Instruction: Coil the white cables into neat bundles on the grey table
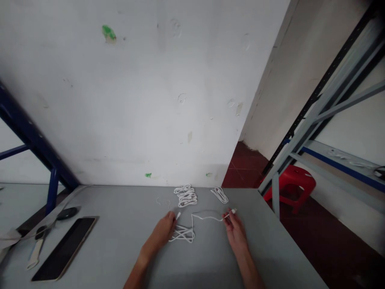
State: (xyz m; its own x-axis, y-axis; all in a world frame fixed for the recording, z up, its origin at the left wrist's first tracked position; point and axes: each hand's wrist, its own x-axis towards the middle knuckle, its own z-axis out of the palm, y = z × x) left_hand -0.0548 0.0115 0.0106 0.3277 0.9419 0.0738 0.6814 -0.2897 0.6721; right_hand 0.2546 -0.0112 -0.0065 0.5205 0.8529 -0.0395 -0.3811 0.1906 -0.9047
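White cable lies part-looped mid-worktop, its ends pinched by the left hand and right hand; a tied bundle and smaller coil already sit along the far edge.

The view is taken from a camera worn on the head, and it is directed forward and down. The table is seen from close above in the lower part of the frame, with the left hand and the right hand at bottom centre, while the wall is filling the upper part.
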